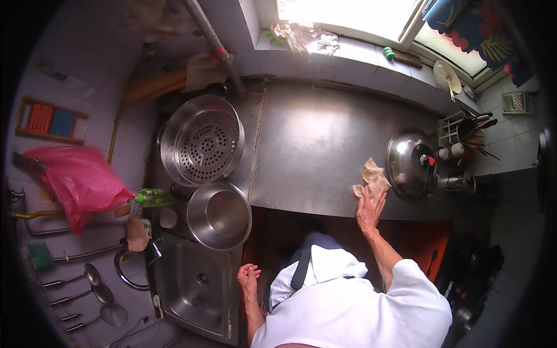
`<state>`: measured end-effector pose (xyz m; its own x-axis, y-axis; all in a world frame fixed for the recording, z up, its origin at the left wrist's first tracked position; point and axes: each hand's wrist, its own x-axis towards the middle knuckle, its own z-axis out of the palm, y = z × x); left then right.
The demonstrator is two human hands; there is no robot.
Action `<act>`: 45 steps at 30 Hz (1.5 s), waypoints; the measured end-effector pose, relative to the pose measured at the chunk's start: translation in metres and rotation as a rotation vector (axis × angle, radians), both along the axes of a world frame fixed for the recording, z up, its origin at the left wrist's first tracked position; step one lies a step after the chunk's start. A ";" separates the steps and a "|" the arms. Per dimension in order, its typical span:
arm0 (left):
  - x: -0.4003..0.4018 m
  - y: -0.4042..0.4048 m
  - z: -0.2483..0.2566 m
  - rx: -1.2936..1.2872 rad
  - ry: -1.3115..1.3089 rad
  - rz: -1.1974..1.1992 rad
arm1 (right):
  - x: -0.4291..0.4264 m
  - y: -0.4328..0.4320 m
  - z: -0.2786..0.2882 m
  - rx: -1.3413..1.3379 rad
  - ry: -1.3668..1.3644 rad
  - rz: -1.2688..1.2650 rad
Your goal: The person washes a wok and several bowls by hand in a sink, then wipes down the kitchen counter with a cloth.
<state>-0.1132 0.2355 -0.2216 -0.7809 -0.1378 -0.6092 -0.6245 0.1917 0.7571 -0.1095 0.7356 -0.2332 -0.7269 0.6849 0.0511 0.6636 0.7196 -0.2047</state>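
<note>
My right hand [370,209] lies on a crumpled beige cloth [375,178] near the front edge of the stainless steel counter [313,152]. Its fingers look spread over the cloth, pressing it to the metal. Just right of the cloth rests a domed steel pot lid [409,163] with a dark handle. My left hand [249,275] hangs beside the right rim of the sink [191,282], holding nothing I can see, its fingers partly curled. Above it, a steel pot [219,216] stands at the sink's back corner, next to a large perforated steamer [206,141].
A pink plastic bag [82,178] hangs on the left wall near a green bottle [154,197]. The faucet [130,274] arches beside the sink. Utensils in a white rack [450,128] and a glass jar [459,182] stand at the right. Cloths [300,37] lie on the windowsill.
</note>
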 end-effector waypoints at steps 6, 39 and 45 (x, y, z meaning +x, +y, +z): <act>-0.010 -0.001 0.018 -0.032 0.024 0.037 | -0.061 0.036 -0.017 0.022 -0.034 -0.048; 0.108 0.040 0.010 -0.067 0.196 0.531 | -0.140 -0.093 0.075 -0.419 0.314 0.987; 0.155 0.021 -0.028 -0.033 0.332 0.663 | -0.098 -0.160 0.133 -0.566 0.052 1.334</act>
<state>0.0422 0.2561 -0.2497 -0.6701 -0.6583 -0.3430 -0.3563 -0.1201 0.9266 -0.2078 0.5759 -0.1006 -0.8333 -0.5501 0.0545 -0.4397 0.6000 -0.6683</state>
